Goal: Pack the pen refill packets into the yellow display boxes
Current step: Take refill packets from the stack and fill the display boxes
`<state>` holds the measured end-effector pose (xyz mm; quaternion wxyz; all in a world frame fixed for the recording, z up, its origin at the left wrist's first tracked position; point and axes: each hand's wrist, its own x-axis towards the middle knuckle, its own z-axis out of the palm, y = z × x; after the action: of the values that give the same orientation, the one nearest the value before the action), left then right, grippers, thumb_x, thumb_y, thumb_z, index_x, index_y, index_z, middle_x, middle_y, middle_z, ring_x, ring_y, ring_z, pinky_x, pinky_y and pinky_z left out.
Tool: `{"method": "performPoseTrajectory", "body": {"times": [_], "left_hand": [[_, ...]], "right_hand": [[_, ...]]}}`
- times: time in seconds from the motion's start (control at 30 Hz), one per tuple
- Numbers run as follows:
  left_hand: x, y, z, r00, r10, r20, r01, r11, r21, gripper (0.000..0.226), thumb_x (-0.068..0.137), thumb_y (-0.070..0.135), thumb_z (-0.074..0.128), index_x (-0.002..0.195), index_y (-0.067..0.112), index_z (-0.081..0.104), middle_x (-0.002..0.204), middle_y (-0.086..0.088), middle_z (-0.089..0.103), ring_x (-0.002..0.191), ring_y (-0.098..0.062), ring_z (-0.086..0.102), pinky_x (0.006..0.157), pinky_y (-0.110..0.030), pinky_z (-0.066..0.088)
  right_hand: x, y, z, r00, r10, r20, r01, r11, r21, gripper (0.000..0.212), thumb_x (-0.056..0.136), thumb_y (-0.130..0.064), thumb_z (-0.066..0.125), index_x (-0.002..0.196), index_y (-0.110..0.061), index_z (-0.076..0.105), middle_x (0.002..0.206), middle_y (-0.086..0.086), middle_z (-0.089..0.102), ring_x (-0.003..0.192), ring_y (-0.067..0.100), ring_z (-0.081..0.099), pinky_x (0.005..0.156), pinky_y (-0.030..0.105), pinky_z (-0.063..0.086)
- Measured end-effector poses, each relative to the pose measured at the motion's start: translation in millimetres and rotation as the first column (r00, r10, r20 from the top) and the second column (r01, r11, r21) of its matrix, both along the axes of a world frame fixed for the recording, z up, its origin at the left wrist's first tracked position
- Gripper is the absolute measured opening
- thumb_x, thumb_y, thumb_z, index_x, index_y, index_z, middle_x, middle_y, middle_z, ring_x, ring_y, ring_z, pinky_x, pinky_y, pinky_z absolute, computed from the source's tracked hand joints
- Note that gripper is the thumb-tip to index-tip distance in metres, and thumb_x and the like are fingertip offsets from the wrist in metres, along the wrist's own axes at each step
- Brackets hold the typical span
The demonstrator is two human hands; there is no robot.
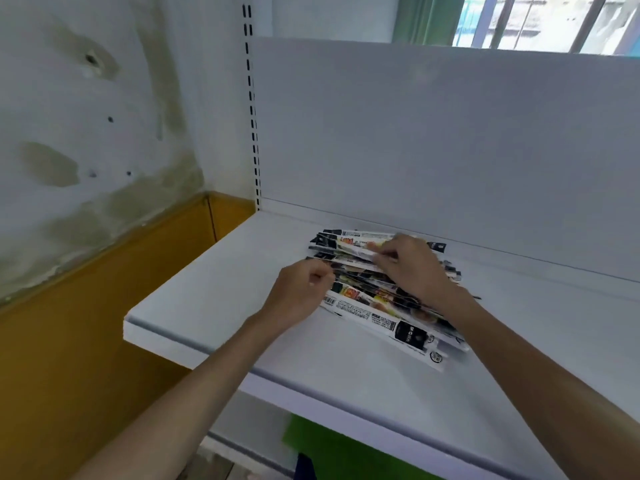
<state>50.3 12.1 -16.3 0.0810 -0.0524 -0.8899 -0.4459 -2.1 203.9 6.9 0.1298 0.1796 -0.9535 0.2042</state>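
A loose pile of pen refill packets (388, 299) lies on a white shelf (214, 306), toward the back panel (433, 150), the long narrow packets fanned so that their ends point roughly to 10 and 4 o'clock. The packets are white with black end blocks, coloured picture bands and barcodes; the print is too small and blurred to read, and no brand name can be made out. The left hand (298, 292) sits at the 9 o'clock edge of the pile, fingers curled together and pinching the ends of the packets there. The right hand (412, 268) lies over the top of the pile toward 12 o'clock, its fingertips (377, 252) drawn together and nipping the edge of an upper packet. A slotted upright (252, 109) runs up the shelf's left rear corner. The wall (86, 116) at 9 o'clock is stained above a yellow lower band. A barred window (547, 20) shows at 1 o'clock.
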Motion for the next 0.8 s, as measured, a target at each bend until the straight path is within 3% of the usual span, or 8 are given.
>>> {"method": "performPoseTrajectory", "body": {"times": [0.1,0.17,0.3,0.4,0.47,0.6,0.7,0.8], "left_hand": [[-15.9,3.8,8.0,0.994,-0.046,0.100,0.017,0.962,0.272,0.029,0.097,0.037,0.039,0.102,0.016,0.058,0.099,-0.003,0.066,0.088,-0.015,0.062,0.077,-0.028,0.049],[-29.9,5.4,16.6,0.994,0.005,0.107,-0.047,0.916,0.399,0.030,0.097,0.040,0.037,0.100,0.015,0.053,0.094,-0.004,0.064,0.086,-0.016,0.061,0.076,-0.032,0.050],[-52.2,-10.8,28.2,0.987,0.140,0.080,-0.161,0.877,0.454,0.018,0.097,0.016,0.036,0.090,0.016,0.052,0.088,-0.006,0.063,0.083,-0.021,0.060,0.072,-0.033,0.050],[-57.3,-29.4,29.5,0.991,0.034,0.132,-0.094,0.872,0.481,0.018,0.098,0.009,0.032,0.101,0.016,0.049,0.078,-0.004,0.060,0.063,-0.014,0.056,0.056,-0.024,0.048],[-59.6,-37.8,27.3,0.987,-0.020,0.160,-0.054,0.894,0.444,0.018,0.098,0.011,0.034,0.109,0.018,0.047,0.075,-0.003,0.056,0.059,-0.011,0.048,0.051,-0.021,0.040],[-65.0,-40.3,24.4,0.973,-0.087,0.212,-0.014,0.901,0.434,0.017,0.096,0.023,0.041,0.111,0.018,0.048,0.078,-0.001,0.054,0.061,-0.011,0.044,0.054,-0.022,0.036],[-66.5,-37.7,25.4,0.972,-0.116,0.204,0.028,0.920,0.391,0.019,0.092,0.027,0.050,0.108,0.018,0.051,0.083,0.001,0.057,0.066,-0.009,0.048,0.059,-0.024,0.038],[-66.6,-34.5,30.1,0.979,-0.141,0.146,0.087,0.942,0.325,0.031,0.084,0.038,0.061,0.107,0.021,0.049,0.088,0.005,0.055,0.077,-0.006,0.053,0.062,-0.023,0.040]], "right_hand": [[6.4,-30.9,11.2,0.995,0.003,-0.101,-0.010,0.997,-0.072,0.022,0.092,-0.023,0.055,0.096,-0.009,0.071,0.080,0.002,0.054,0.074,0.020,0.054,0.063,0.025,0.031],[13.5,-59.9,14.4,0.986,0.105,-0.130,-0.108,0.994,-0.014,0.017,0.089,-0.019,0.057,0.091,-0.007,0.069,0.080,0.002,0.053,0.073,0.020,0.054,0.063,0.029,0.036],[16.6,-84.2,15.8,0.929,0.370,0.032,-0.368,0.928,-0.055,0.012,0.085,-0.012,0.059,0.082,-0.009,0.070,0.076,-0.013,0.058,0.062,0.000,0.050,0.060,0.018,0.037],[-6.6,-57.7,15.3,0.996,0.081,0.025,-0.080,0.996,-0.044,0.016,0.086,-0.013,0.059,0.097,-0.013,0.071,0.088,0.000,0.065,0.080,0.012,0.057,0.071,0.027,0.045],[-20.5,-34.6,9.9,0.988,-0.123,0.089,0.114,0.988,0.101,0.022,0.086,-0.016,0.059,0.107,-0.012,0.066,0.098,0.004,0.062,0.093,0.021,0.058,0.079,0.032,0.047],[-24.1,-30.4,1.9,0.977,-0.173,0.125,0.136,0.956,0.260,0.021,0.093,-0.023,0.053,0.101,-0.013,0.068,0.105,0.006,0.065,0.099,0.025,0.058,0.079,0.034,0.048],[-22.2,-49.5,12.7,0.987,-0.156,-0.051,0.162,0.970,0.183,0.025,0.096,-0.023,0.047,0.092,-0.009,0.068,0.087,0.006,0.060,0.088,0.025,0.057,0.068,0.030,0.041],[-17.8,-78.8,36.9,0.982,-0.155,-0.106,0.139,0.979,-0.148,0.022,0.093,-0.019,0.052,0.096,-0.008,0.071,0.084,0.006,0.063,0.077,0.018,0.056,0.066,0.025,0.040]]}}
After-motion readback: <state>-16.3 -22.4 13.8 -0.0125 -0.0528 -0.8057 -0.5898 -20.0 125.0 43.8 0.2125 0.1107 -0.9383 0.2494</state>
